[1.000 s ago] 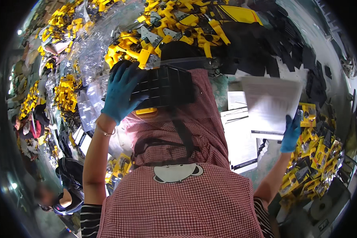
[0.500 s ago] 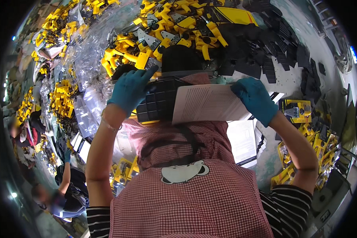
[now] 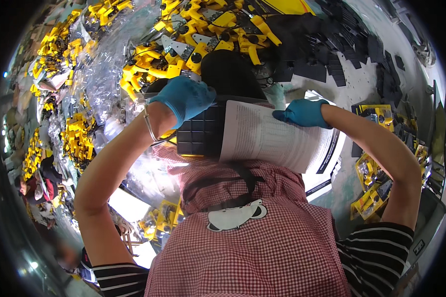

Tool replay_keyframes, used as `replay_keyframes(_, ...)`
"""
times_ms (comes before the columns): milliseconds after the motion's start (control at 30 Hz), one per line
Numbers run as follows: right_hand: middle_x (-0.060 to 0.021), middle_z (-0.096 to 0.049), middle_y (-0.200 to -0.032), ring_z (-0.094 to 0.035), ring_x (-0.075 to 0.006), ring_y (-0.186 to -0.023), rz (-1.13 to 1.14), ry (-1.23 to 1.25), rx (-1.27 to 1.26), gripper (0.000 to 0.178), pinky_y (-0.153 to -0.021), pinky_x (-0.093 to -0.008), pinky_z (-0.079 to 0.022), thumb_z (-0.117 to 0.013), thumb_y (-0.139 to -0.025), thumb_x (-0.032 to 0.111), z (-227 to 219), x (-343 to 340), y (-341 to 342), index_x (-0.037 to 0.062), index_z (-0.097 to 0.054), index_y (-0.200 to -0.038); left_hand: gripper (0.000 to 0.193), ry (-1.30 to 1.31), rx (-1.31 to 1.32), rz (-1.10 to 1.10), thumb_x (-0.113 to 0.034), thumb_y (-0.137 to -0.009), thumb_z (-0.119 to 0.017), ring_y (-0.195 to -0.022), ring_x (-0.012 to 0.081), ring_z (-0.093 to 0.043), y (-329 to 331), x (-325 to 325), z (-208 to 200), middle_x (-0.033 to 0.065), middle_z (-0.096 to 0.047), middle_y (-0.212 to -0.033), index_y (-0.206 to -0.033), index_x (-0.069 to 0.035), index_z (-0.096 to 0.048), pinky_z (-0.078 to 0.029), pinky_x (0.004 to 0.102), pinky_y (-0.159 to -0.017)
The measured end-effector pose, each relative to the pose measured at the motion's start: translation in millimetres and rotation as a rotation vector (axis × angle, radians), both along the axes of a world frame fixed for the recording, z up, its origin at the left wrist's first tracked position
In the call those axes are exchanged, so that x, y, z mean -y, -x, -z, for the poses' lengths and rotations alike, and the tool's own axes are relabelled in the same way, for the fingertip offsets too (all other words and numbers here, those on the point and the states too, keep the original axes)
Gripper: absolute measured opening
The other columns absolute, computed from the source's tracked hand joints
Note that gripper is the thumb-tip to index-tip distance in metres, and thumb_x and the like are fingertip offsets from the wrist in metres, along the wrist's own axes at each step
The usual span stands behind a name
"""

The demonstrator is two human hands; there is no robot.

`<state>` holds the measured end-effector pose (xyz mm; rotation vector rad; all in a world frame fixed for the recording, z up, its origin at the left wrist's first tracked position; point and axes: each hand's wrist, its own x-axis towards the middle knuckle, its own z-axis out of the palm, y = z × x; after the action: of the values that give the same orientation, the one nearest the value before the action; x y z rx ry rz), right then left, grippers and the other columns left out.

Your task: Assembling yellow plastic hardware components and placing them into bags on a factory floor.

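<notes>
My left hand [image 3: 186, 99], in a blue glove, is closed at the upper left corner of a black panel [image 3: 199, 131] moulded in square cells. Its fingertips are hidden, so what they hold cannot be made out. A yellow edge shows beneath the panel, which lies across my lap. Over the panel's right part rests a printed paper sheet [image 3: 262, 136], its right side bending downward. My blue-gloved right hand [image 3: 305, 114] pinches the sheet's upper edge, thumb on its face.
A heap of yellow tools [image 3: 188, 34] with grey metal plates and cords lies ahead. Black panels [image 3: 352, 44] are scattered at the far right. Clear plastic packaging [image 3: 109, 64] covers the left side. Packaged yellow items [image 3: 371, 190] stand at right, beside more printed sheets [image 3: 319, 183].
My left hand has moved right and curled its fingers. My right hand has shifted left along the sheet, whose right side has dropped.
</notes>
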<state>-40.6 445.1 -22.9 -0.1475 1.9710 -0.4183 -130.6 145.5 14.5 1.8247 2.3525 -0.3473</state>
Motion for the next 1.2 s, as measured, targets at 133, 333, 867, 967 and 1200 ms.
replay_keyframes(133,-0.0223,-0.059,-0.124,-0.055,-0.0358,-0.116,-0.032,-0.07,0.069,0.082,-0.103,-0.0446,-0.038,-0.031,-0.09,0.073,-11,12,10,0.0056,-0.063,-0.123,0.017,0.26,-0.028,-0.007,-0.015,-0.086,-0.059,-0.07,0.0281,-0.068,1,-16,7,0.0089,-0.067,-0.077,-0.098,-0.005,-0.064,-0.055,0.037,-0.06)
replay_keyframes(333,-0.0179,-0.067,-0.106,-0.063,-0.0324,-0.101,0.071,-0.057,-0.115,0.075,-0.093,-0.0406,-0.046,-0.042,-0.088,0.07,31,2,29,0.0029,-0.067,-0.11,0.017,0.202,0.001,-0.188,-0.016,-0.083,-0.064,-0.075,0.0293,-0.068,-5,-18,-15,0.0105,-0.068,-0.08,-0.096,-0.005,-0.064,-0.054,0.0372,-0.066)
replay_keyframes(867,-0.0078,-0.067,-0.099,-0.063,-0.0182,-0.08,1.655,0.567,0.425,0.059,-0.065,-0.0432,-0.059,-0.059,-0.087,0.06,49,-178,-55,0.0196,-0.052,-0.13,0.06,-1.089,1.21,-1.636,-0.038,-0.094,-0.063,-0.1,0.0093,-0.055,-75,191,48,0.0035,-0.06,-0.116,-0.134,0.003,-0.049,-0.044,0.0217,-0.088)
replay_keyframes(967,-0.0076,-0.067,-0.102,-0.063,-0.0216,-0.082,1.586,0.506,0.405,0.058,-0.066,-0.0452,-0.058,-0.058,-0.086,0.062,34,-174,-48,0.0203,-0.056,-0.126,0.051,-1.196,1.216,-1.619,-0.033,-0.095,-0.063,-0.1,0.0072,-0.053,-78,185,52,0.0012,-0.061,-0.113,-0.13,0.003,-0.053,-0.044,0.0208,-0.087)
replay_keyframes(1200,-0.0116,-0.066,-0.091,-0.064,-0.0226,-0.072,1.426,0.252,0.086,0.067,-0.055,-0.0361,-0.054,-0.056,-0.08,0.072,34,-142,-25,0.0138,-0.063,-0.113,0.041,-1.265,1.106,-1.666,-0.024,-0.095,-0.063,-0.087,0.0056,-0.058,-82,167,27,0.0005,-0.064,-0.105,-0.126,0.001,-0.057,-0.049,0.0205,-0.071)
